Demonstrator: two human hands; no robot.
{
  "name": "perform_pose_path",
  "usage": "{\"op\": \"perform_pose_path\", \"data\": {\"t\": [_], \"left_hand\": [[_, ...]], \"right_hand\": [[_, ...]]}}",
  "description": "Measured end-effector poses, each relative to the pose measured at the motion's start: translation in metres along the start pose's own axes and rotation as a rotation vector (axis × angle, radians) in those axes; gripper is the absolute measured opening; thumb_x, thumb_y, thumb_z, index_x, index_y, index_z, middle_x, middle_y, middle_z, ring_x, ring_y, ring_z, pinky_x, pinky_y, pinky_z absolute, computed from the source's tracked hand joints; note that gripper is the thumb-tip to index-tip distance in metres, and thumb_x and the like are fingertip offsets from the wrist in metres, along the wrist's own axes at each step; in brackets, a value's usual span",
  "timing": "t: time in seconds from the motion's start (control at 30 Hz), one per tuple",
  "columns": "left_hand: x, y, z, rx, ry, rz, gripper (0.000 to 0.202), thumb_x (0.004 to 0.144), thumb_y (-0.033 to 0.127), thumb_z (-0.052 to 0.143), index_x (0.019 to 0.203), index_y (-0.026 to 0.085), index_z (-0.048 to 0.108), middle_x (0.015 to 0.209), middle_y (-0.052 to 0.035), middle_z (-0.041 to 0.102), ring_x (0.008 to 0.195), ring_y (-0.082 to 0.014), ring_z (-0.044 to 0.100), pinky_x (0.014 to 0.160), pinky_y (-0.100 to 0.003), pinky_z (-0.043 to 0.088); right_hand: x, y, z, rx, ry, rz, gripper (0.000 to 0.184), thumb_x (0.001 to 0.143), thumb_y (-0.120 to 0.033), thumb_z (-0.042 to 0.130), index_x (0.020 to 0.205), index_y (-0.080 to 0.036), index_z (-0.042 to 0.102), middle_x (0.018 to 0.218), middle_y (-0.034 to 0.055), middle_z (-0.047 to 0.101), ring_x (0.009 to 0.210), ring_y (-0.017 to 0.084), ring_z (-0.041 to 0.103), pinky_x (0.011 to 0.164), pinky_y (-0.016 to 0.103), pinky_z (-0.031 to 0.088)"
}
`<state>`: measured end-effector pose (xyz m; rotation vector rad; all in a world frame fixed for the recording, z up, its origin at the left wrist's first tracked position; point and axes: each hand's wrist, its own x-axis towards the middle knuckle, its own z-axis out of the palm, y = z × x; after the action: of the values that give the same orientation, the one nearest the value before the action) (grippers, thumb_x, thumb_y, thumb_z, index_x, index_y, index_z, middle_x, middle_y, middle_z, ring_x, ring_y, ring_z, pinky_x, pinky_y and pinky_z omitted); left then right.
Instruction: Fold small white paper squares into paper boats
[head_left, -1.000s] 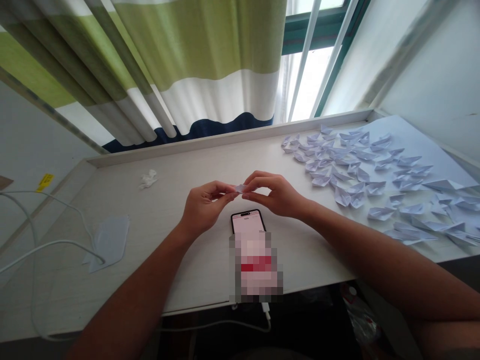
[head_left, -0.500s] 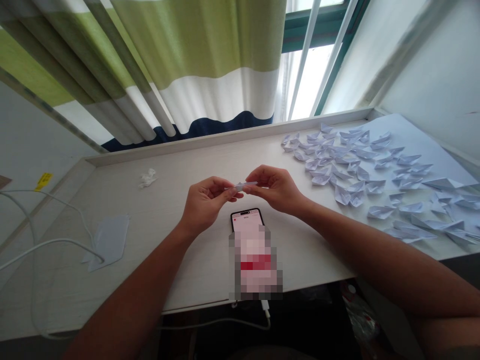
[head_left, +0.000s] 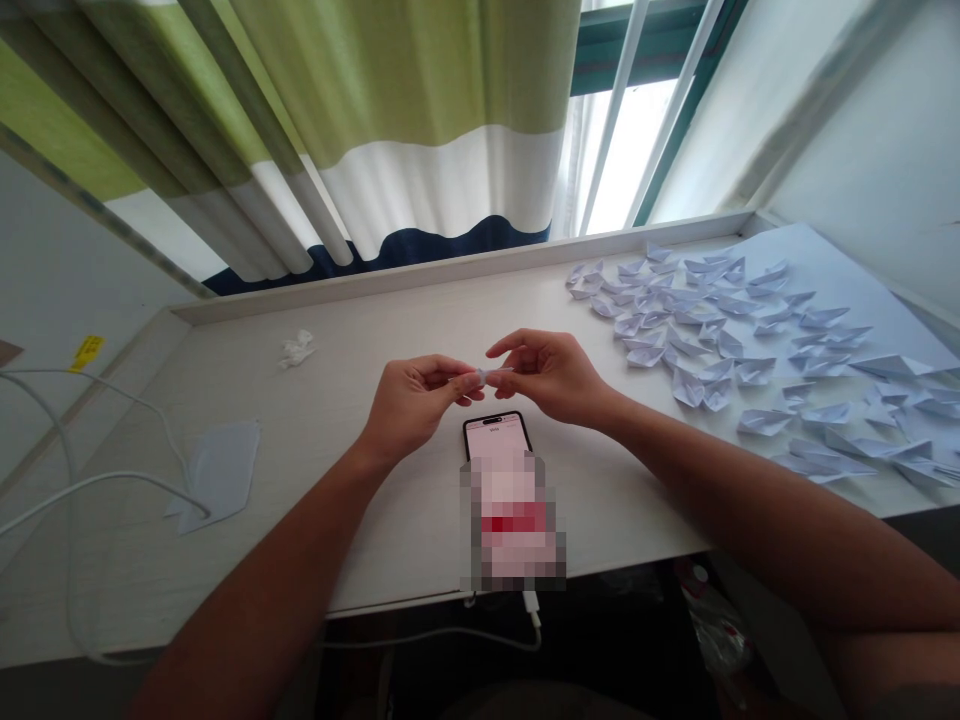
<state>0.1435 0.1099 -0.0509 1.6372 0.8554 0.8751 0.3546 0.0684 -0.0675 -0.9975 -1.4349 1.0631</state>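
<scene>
A small folded white paper boat (head_left: 492, 373) is held above the table, just beyond the phone. My left hand (head_left: 411, 405) pinches its left end between thumb and fingers, which hide much of it. At the other end, my right hand (head_left: 559, 378) has its thumb and lower fingers on the paper, with the index finger lifted away. Many similar paper boats (head_left: 701, 385) lie spread over the right part of the table. Directly below my hands, a phone (head_left: 491, 435) rests with its screen lit, mostly blurred out.
A crumpled white tissue (head_left: 298, 349) lies on the table (head_left: 360, 330) at left. White cables (head_left: 112, 480) cross a flat piece of paper (head_left: 225, 470). Another cable (head_left: 532, 603) runs to the phone at the front edge. A large white sheet (head_left: 840, 270) lies under boats at right.
My right index finger has risen off the paper boat. The boat has turned a little between my fingers, so less of its shape shows. The view has shifted slightly.
</scene>
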Motion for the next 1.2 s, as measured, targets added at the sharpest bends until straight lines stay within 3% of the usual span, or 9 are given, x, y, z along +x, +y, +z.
{"op": "perform_pose_path", "data": {"t": [0.2,0.4,0.5,0.6,0.73,0.87,1.1,1.2], "left_hand": [[0.003,-0.004,0.000,-0.051,-0.009,-0.023,0.030,0.079,0.040,0.092,0.091,0.015,0.082,0.080,-0.0084,0.083,0.076,-0.0229,0.081,0.073,-0.035,0.067],[0.004,-0.007,-0.003,-0.027,-0.129,-0.095,0.032,0.085,0.047,0.085,0.089,0.015,0.083,0.079,-0.0101,0.083,0.072,-0.0222,0.080,0.069,-0.034,0.066],[0.002,-0.008,0.001,0.009,-0.032,-0.030,0.029,0.087,0.044,0.083,0.086,0.015,0.083,0.075,-0.0086,0.082,0.066,-0.0201,0.077,0.067,-0.032,0.066],[0.002,-0.008,0.008,0.054,0.057,0.039,0.030,0.090,0.045,0.080,0.092,0.016,0.084,0.080,-0.0086,0.083,0.071,-0.0213,0.079,0.066,-0.032,0.065],[0.004,0.004,0.015,0.096,0.090,0.103,0.032,0.090,0.047,0.078,0.101,0.018,0.085,0.088,-0.0083,0.085,0.078,-0.0233,0.080,0.069,-0.034,0.066],[0.010,0.026,0.020,0.132,-0.036,0.151,0.034,0.092,0.045,0.076,0.116,0.022,0.083,0.104,-0.0082,0.086,0.092,-0.0248,0.082,0.082,-0.038,0.067],[0.031,0.050,0.026,-0.139,-0.217,-0.098,0.040,0.092,0.047,0.078,0.110,0.012,0.080,0.101,-0.0148,0.085,0.094,-0.0290,0.083,0.086,-0.044,0.066],[0.042,0.051,0.033,-0.148,-0.243,-0.138,0.042,0.089,0.049,0.081,0.108,0.011,0.079,0.099,-0.0153,0.084,0.092,-0.0279,0.083,0.087,-0.044,0.065]], "right_hand": [[0.001,0.007,0.003,0.070,0.005,-0.015,0.030,0.083,-0.036,0.087,0.101,-0.016,0.075,0.082,0.0030,0.079,0.077,0.017,0.077,0.072,0.032,0.063],[0.002,0.013,0.003,0.001,0.016,-0.087,0.023,0.084,-0.031,0.085,0.100,-0.018,0.075,0.090,0.0029,0.078,0.078,0.016,0.074,0.075,0.033,0.061],[0.004,0.012,-0.001,-0.007,0.042,-0.056,0.028,0.083,-0.037,0.087,0.099,-0.019,0.074,0.082,0.0020,0.077,0.075,0.017,0.075,0.075,0.034,0.062],[0.007,0.006,-0.002,0.002,0.085,0.037,0.047,0.077,-0.048,0.092,0.107,-0.018,0.071,0.074,0.0005,0.076,0.069,0.018,0.075,0.070,0.034,0.063],[0.010,-0.006,-0.002,0.149,0.083,0.142,0.057,0.079,-0.061,0.087,0.109,-0.016,0.070,0.067,0.0002,0.074,0.060,0.018,0.073,0.061,0.033,0.062],[0.013,-0.020,-0.006,0.199,0.147,0.071,0.052,0.075,-0.058,0.091,0.099,-0.016,0.073,0.072,0.0008,0.077,0.062,0.015,0.072,0.065,0.030,0.063],[0.004,-0.043,-0.038,0.114,0.062,0.121,0.048,0.082,-0.043,0.089,0.118,-0.015,0.074,0.076,0.0003,0.078,0.065,0.014,0.074,0.067,0.029,0.063],[-0.001,-0.045,-0.052,0.006,0.089,0.156,0.033,0.086,-0.031,0.084,0.113,-0.014,0.076,0.076,0.0016,0.078,0.065,0.013,0.074,0.066,0.027,0.062]]}}
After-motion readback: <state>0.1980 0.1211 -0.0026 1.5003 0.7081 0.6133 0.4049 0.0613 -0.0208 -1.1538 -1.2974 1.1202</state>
